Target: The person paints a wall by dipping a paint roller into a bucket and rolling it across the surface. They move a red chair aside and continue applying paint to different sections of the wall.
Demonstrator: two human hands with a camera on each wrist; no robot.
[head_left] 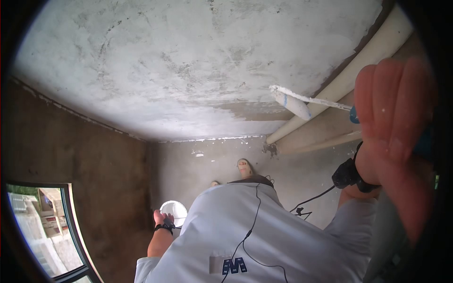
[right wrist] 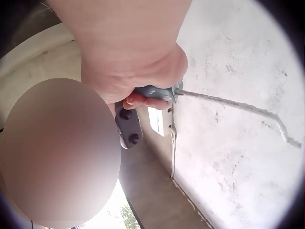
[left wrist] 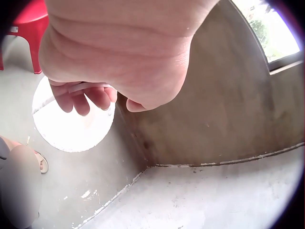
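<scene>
My right hand (head_left: 394, 108) is raised and grips the blue handle of a paint roller (head_left: 295, 106). Its thin, paint-crusted rod runs left to a white sleeve, which overlaps the patchy white wall (head_left: 188, 61) and the pipe in the head view. From the right wrist, the fingers wrap round the grip (right wrist: 155, 92); the sleeve is out of that frame. Low at my side, my left hand (head_left: 163, 219) holds a white bucket (head_left: 174, 207) by its handle. The left wrist view shows curled fingers (left wrist: 81, 102) round the pale handle, above white paint (left wrist: 74, 126).
A thick pale pipe (head_left: 344, 78) runs along the wall's right edge. Brown bare wall (head_left: 94, 160) and a window (head_left: 45, 231) lie left. A red plastic stool (left wrist: 33, 28) stands behind the bucket. Black cables (head_left: 250, 231) hang over my shirt. White spatters mark the grey floor (head_left: 207, 162).
</scene>
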